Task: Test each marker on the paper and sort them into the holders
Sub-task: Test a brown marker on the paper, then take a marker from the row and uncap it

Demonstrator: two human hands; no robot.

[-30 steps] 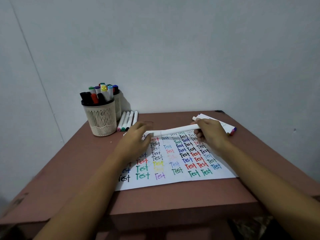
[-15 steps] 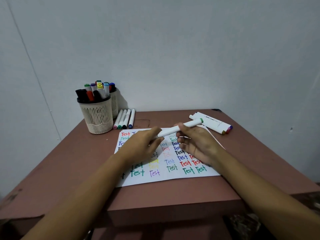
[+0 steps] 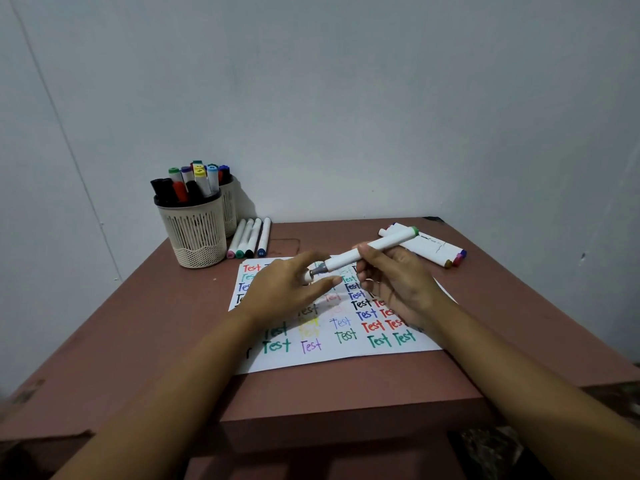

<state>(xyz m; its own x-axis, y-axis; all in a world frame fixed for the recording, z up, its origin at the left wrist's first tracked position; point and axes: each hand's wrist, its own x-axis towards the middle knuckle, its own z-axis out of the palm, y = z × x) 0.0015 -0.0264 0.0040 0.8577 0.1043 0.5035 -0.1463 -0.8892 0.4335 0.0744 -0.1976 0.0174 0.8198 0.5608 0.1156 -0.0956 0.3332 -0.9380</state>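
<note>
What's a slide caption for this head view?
Right hand holds uncapped marker over test paper; left hand holds its cap.

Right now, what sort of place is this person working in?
Probably a small home desk or craft corner, though little of the room shows: a reddish-brown table against a bare pale wall, mesh holders packed with markers, and a paper covered in coloured "Test" scribbles.

A reddish-brown flat-topped table [image 3: 156, 323] stood against plain pale grey walls [image 3: 346, 98] that met in a corner beyond its left edge, softly lit.
</note>
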